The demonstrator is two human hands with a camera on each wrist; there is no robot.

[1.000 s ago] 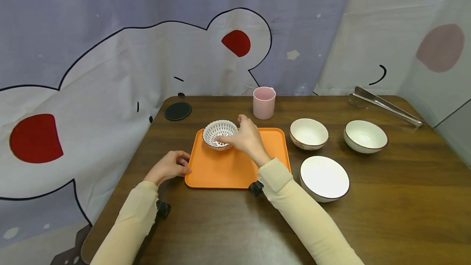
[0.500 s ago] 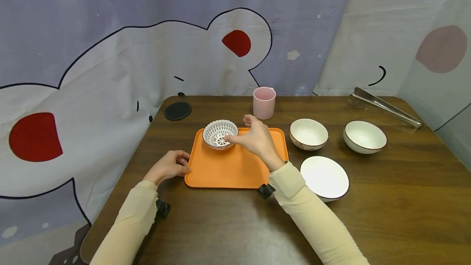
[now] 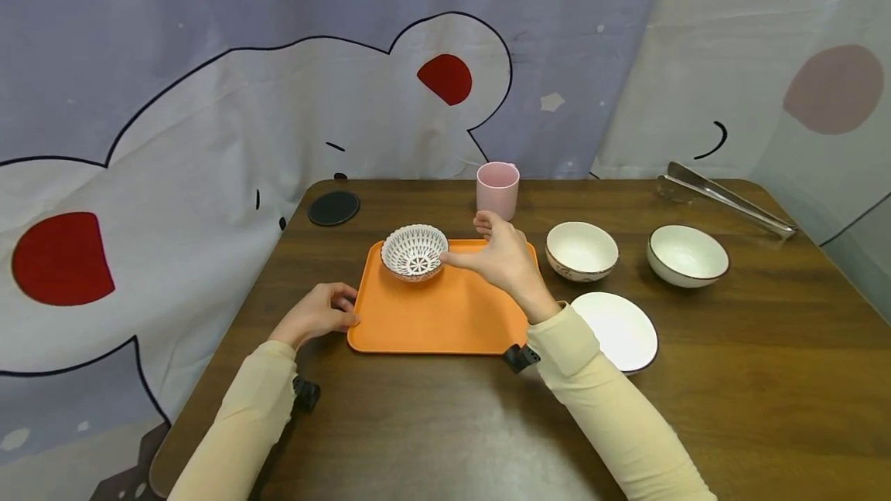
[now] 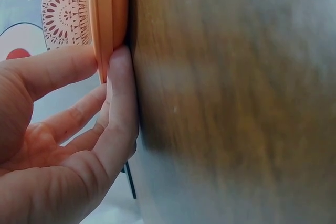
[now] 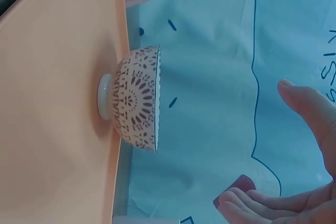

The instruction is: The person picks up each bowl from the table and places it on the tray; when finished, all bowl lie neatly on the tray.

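Observation:
An orange tray (image 3: 431, 319) lies on the wooden table, and a small patterned bowl (image 3: 415, 255) stands upright at its back left. At the tray's left edge, my left hand (image 3: 317, 313) pinches the rim. The left wrist view shows a finger (image 4: 119, 93) under the tray's edge (image 4: 111, 11) and another digit against its upper side. My right hand (image 3: 506, 263) hovers over the tray's right part, thumb and fingers spread wide with nothing between them. In the right wrist view, a gap separates it from the patterned bowl (image 5: 137, 98).
Behind the tray stands a pink cup (image 3: 497, 190). To the right are a bowl with a patterned outside (image 3: 582, 250), a dark-rimmed bowl (image 3: 687, 255) and a white bowl (image 3: 619, 331) partly behind my right sleeve. Metal tongs (image 3: 727, 199) and a black round coaster (image 3: 333, 208) lie farther back.
My right hand has moved right, away from the patterned bowl on the tray, uncovering more of its inside. The left hand stays at the tray's edge, and the bowl has not moved.

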